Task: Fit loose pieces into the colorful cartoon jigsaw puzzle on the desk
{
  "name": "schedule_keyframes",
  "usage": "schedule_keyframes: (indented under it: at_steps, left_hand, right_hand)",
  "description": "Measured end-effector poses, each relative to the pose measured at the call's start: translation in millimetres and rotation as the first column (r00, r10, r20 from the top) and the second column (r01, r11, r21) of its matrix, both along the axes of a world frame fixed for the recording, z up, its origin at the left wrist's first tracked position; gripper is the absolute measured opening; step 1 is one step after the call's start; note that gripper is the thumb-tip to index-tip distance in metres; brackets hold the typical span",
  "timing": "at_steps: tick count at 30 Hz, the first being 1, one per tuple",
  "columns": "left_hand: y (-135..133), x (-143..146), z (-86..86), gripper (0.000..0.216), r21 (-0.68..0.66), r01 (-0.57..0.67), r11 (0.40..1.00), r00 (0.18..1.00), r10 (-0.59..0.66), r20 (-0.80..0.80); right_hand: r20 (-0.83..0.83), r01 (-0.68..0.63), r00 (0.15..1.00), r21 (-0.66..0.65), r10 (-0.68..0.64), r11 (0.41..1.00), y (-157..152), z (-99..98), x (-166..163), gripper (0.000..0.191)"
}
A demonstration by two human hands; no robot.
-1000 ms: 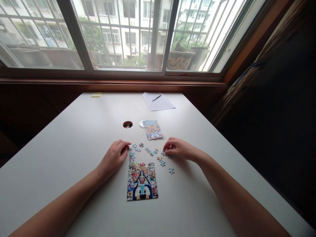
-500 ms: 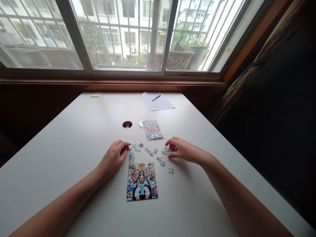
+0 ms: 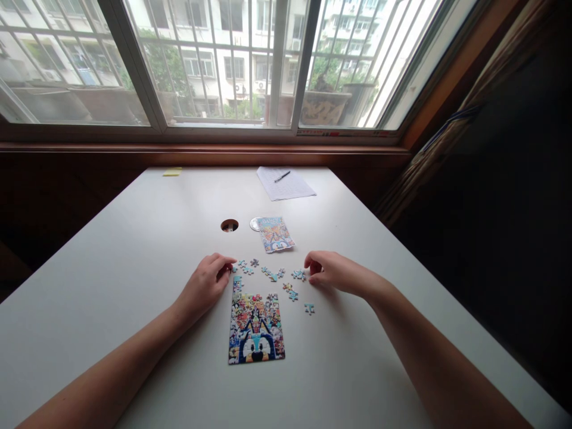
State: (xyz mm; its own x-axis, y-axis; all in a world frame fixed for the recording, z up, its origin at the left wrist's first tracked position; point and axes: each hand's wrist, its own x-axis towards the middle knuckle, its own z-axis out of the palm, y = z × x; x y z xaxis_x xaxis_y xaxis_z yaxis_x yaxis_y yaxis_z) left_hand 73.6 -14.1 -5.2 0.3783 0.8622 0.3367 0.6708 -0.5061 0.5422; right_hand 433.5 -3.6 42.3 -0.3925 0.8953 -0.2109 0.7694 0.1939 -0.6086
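A partly built colourful jigsaw [image 3: 256,328] with a blue cartoon dog lies on the white table [image 3: 134,250]. Several loose pieces [image 3: 273,275] are scattered just beyond it. My left hand [image 3: 206,283] rests beside the jigsaw's top left corner, fingers curled, fingertips near a loose piece; whether it holds anything is hidden. My right hand [image 3: 333,273] rests to the right of the loose pieces, fingers curled in, close to a small cluster of pieces [image 3: 298,274] but apart from it.
A printed picture card [image 3: 276,233] lies past the pieces, next to a round cable hole [image 3: 229,225]. A sheet of paper [image 3: 286,184] with a pen [image 3: 282,176] and a yellow note [image 3: 172,172] sit near the far edge under the window.
My right hand has drawn back to the right, off the cluster of pieces it was touching. My left hand has stayed put.
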Motion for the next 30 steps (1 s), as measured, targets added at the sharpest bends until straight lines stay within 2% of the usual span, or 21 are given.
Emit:
schedule_keyframes:
  at_steps: [4, 10, 16, 22, 25, 30]
  left_hand:
    - [0.2, -0.2, -0.2, 0.025, 0.004, 0.004, 1.000, 1.000, -0.004, 0.003]
    - [-0.4, 0.3, 0.7, 0.024, -0.005, -0.004, 1.000, 1.000, 0.004, 0.005]
    - [-0.8, 0.7, 1.3, 0.024, -0.007, -0.005, 1.000, 1.000, 0.005, 0.009]
    - [0.1, 0.6, 1.2, 0.024, -0.006, -0.002, 1.000, 1.000, 0.002, 0.014]
    - [0.2, 0.5, 1.2, 0.024, -0.008, -0.001, 1.000, 1.000, 0.001, 0.009]
    - [-0.6, 0.4, 1.6, 0.024, -0.018, 0.000, 1.000, 1.000, 0.000, 0.012]
  right_hand:
    - [0.056, 0.002, 0.998, 0.054, -0.005, 0.999, 3.0, 0.7, 7.9, 0.012]
    - [-0.024, -0.036, 0.999, -0.007, 0.036, 0.999, 4.4, -2.0, 5.0, 0.027]
    - [-0.050, -0.036, 0.998, 0.048, 0.039, 0.998, 3.1, -7.9, -7.7, 0.012]
    - [-0.064, -0.018, 0.998, 0.022, 0.019, 1.000, 0.9, -10.8, -12.9, 0.018]
    - [-0.073, -0.008, 0.997, -0.007, 0.007, 1.000, -0.8, -8.8, -17.2, 0.014]
    - [-0.104, 0.010, 0.995, 0.033, -0.006, 0.999, -0.9, -7.1, -22.6, 0.009]
